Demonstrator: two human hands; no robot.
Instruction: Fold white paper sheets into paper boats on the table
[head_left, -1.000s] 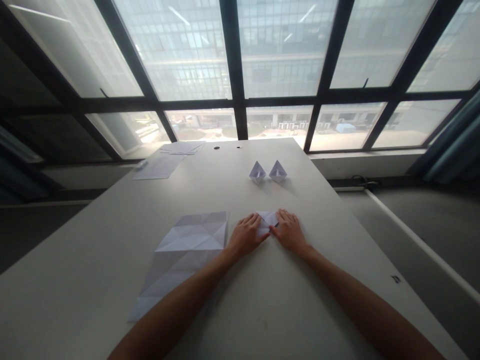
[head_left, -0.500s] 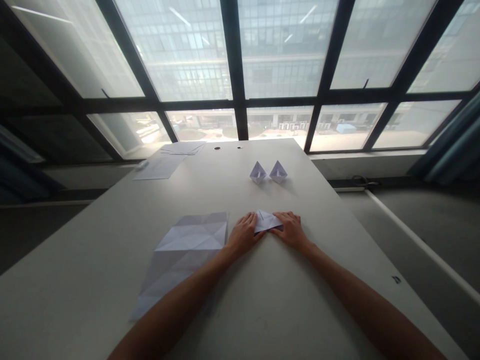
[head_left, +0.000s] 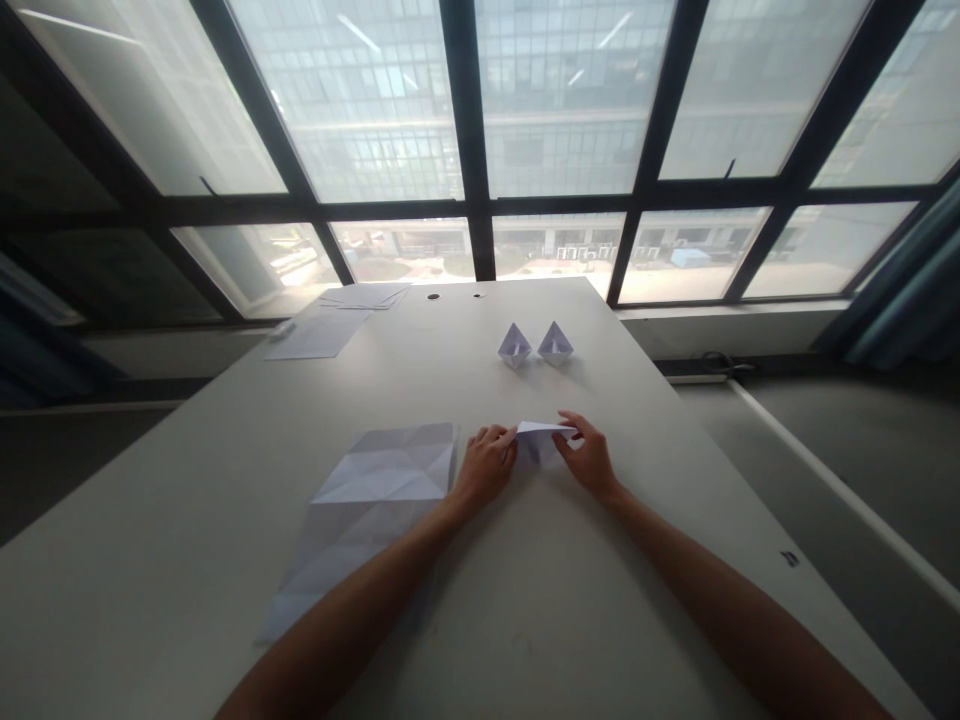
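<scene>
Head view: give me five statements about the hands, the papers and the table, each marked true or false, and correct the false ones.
1. The left hand and the right hand both touch the small folded white paper. True.
2. The large creased white paper sheet lies to the right of both hands. False: the sheet lies to the left.
3. The long rectangular tabletop is white. True.
4. Three pointed folded white paper shapes stand beyond the hands. False: two pointed folded white paper shapes stand there.
5. Flat white papers lie near the table's far left corner. True.
</scene>
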